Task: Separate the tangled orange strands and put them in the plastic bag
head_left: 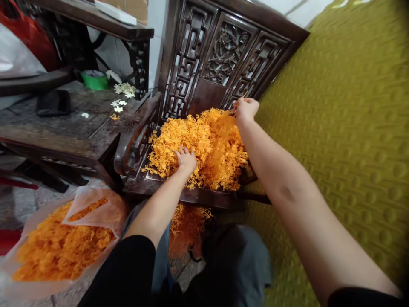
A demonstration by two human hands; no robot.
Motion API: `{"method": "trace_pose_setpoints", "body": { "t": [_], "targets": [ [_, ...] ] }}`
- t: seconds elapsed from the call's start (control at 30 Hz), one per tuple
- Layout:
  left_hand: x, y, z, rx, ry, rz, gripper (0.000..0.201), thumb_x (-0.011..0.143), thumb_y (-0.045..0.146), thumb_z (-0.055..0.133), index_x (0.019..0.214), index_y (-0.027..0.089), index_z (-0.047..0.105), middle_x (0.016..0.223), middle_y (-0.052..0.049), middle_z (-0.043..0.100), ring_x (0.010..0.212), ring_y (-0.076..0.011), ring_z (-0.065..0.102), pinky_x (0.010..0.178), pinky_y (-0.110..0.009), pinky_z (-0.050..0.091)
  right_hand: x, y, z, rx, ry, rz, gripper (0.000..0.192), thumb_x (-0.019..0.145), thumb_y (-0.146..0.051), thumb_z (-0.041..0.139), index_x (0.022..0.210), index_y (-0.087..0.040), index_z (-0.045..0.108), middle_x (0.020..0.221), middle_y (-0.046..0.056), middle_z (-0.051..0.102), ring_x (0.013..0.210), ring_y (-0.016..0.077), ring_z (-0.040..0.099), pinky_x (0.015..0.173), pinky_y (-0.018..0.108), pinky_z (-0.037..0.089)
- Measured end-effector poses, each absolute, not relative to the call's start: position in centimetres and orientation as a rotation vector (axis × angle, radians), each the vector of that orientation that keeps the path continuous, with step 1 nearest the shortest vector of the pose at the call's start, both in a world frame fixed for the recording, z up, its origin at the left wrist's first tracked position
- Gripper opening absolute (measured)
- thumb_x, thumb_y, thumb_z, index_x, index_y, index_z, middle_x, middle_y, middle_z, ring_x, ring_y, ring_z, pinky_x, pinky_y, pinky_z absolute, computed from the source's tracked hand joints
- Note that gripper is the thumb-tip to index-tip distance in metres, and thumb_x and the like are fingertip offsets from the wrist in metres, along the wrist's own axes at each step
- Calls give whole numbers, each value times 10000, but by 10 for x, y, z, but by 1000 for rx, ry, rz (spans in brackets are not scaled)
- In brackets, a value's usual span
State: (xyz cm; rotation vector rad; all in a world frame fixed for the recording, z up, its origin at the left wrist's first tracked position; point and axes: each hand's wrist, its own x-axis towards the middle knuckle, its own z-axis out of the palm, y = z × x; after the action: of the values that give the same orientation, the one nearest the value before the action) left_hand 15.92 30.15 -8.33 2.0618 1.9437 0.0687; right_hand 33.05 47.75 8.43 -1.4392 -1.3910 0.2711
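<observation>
Resting on the heap of orange stringy plastic pieces [204, 145] on the dark carved wooden chair [223, 55], your left hand [186, 158] lies fingers spread; your right hand [245, 108] pinches strands at the heap's back edge.

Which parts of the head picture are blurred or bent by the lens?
In the head view, the heap of orange plastic flower pieces is blurred below the right hand; the left hand is sharp; the yellow-green textured cushion bulges and smears toward the right edge, and the corners darken.
</observation>
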Motion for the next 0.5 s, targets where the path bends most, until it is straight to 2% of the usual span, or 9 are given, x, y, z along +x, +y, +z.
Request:
{"method": "trace_pose_setpoints", "body": {
  "t": [0.1,0.2,0.27,0.33,0.4,0.5],
  "targets": [
    [156,305,-86,2057,1947,89,765,1014,563,521,1688,225,390,1772,-208,258,1648,-475,177,1279,-728,161,328,475,120,-1504,-1271,278,230,1070,-181,432,1034,-64,627,964,126,703,760,114,669,704,265,537],
    [150,307,-89,2067,1947,107,760,1019,578,503,1684,225,400,1778,-206,242,1656,-480,134,1275,-738,150,337,461,149,-1579,-1781,177,360,1087,-235,416,1061,32,657,1024,156,725,841,86,667,786,256,502],
    [146,306,-89,2080,1933,113,762,1020,571,505,1689,225,390,1788,-200,211,1660,-484,104,1273,-753,126,354,448,156,-1739,-2194,-32,420,1078,-309,464,1014,32,700,1021,135,740,934,106,676,880,268,485],
    [141,305,-88,2111,1904,150,760,1024,545,510,1697,221,371,1791,-194,208,1665,-469,99,1286,-737,113,377,431,150,-1970,-2414,-207,353,1010,-335,633,916,-11,738,938,103,753,945,143,687,931,289,481],
    [137,302,-85,2146,1872,197,748,1026,510,521,1698,223,366,1784,-190,236,1670,-443,112,1302,-709,109,401,412,131,-2176,-2509,-203,306,911,-351,784,822,-60,756,832,85,748,870,166,688,903,308,496],
    [136,298,-81,2164,1850,196,740,1020,471,542,1696,225,368,1778,-193,254,1673,-431,108,1308,-704,86,432,379,88,-2354,-2645,-217,396,980,-443,702,855,-75,780,891,135,760,898,175,673,889,310,484]
  ]
}}
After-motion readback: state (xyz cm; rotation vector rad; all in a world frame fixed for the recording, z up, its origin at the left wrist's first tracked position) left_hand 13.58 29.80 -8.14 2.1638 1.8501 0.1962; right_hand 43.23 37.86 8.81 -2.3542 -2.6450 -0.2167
